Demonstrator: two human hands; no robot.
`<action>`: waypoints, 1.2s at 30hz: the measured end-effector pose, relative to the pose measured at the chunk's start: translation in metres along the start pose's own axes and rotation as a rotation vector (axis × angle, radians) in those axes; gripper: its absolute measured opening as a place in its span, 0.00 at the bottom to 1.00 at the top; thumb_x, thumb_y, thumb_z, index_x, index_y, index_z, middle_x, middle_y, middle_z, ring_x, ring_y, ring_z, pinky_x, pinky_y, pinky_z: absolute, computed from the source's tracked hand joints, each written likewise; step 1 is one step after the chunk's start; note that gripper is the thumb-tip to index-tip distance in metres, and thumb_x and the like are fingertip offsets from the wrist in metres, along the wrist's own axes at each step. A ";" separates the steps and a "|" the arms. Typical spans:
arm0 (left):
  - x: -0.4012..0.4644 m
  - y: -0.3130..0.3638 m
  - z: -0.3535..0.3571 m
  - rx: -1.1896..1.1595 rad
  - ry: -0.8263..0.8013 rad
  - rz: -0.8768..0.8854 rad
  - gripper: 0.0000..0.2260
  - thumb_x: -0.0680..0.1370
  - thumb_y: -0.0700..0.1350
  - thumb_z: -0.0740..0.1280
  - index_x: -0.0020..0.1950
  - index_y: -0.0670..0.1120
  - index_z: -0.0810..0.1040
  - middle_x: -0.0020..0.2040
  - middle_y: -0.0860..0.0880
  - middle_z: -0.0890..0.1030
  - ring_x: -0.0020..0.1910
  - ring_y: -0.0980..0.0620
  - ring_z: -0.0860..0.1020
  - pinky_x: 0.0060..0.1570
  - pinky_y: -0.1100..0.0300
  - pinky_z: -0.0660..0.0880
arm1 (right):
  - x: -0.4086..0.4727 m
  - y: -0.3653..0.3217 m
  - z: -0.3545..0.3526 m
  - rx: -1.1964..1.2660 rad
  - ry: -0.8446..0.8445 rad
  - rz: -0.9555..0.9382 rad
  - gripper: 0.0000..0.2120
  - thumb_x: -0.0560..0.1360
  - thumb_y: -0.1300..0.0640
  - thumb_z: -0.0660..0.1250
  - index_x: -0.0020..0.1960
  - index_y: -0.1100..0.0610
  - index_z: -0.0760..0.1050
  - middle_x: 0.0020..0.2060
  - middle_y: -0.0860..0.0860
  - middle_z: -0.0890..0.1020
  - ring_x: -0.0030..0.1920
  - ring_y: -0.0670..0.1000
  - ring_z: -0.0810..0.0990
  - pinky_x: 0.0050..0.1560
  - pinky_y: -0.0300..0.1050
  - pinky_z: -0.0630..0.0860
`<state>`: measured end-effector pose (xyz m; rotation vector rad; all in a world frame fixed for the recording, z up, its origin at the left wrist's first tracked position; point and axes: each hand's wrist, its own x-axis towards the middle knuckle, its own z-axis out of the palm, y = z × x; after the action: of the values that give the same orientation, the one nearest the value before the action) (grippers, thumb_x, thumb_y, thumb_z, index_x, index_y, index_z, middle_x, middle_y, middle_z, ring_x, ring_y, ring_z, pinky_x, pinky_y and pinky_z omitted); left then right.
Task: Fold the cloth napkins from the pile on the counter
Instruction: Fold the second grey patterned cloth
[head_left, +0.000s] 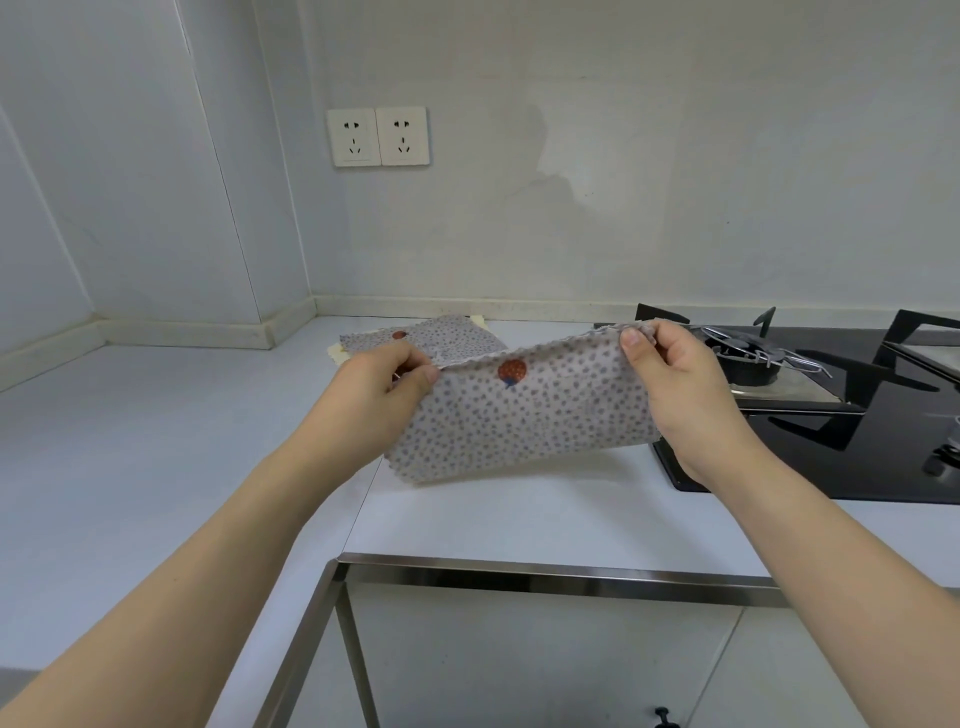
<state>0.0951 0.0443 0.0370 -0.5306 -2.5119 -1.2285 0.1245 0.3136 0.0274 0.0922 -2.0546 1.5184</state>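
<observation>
I hold a grey dotted napkin (524, 415) with a red strawberry print above the white counter (156, 441). My left hand (379, 384) pinches its upper left corner and my right hand (670, 384) pinches its upper right corner. The cloth hangs down between them, and its lower edge touches the counter. Behind it, further back on the counter, lies the pile of napkins (421, 340): a matching dotted one on top and a pale yellow one showing underneath.
A black gas hob (831, 415) with metal pan supports sits right of the napkin, close to my right hand. Two wall sockets (378, 136) are on the back wall. A steel-edged counter front (519, 571) and cabinet doors lie below.
</observation>
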 end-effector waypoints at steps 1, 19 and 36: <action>-0.001 0.001 0.001 -0.009 0.003 0.007 0.07 0.80 0.48 0.63 0.43 0.51 0.77 0.39 0.46 0.78 0.33 0.52 0.72 0.32 0.53 0.73 | -0.001 -0.001 0.000 -0.013 0.006 -0.008 0.15 0.80 0.46 0.59 0.47 0.58 0.73 0.40 0.51 0.74 0.42 0.48 0.72 0.47 0.48 0.68; 0.000 0.001 0.000 -0.158 -0.032 -0.063 0.12 0.76 0.52 0.70 0.38 0.47 0.74 0.31 0.47 0.71 0.28 0.52 0.69 0.26 0.58 0.67 | -0.002 0.006 0.002 -0.384 0.101 -0.092 0.12 0.82 0.50 0.55 0.50 0.58 0.69 0.43 0.57 0.78 0.45 0.57 0.75 0.46 0.52 0.71; 0.010 -0.061 0.039 0.387 -0.192 -0.082 0.14 0.81 0.55 0.59 0.42 0.49 0.74 0.39 0.51 0.78 0.39 0.51 0.76 0.37 0.56 0.72 | 0.043 0.080 0.049 -0.946 -0.235 0.022 0.09 0.83 0.48 0.48 0.52 0.52 0.63 0.47 0.53 0.79 0.40 0.58 0.73 0.39 0.50 0.70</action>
<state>0.0550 0.0425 -0.0238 -0.4697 -2.8595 -0.7106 0.0385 0.3102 -0.0297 -0.1256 -2.7484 0.4289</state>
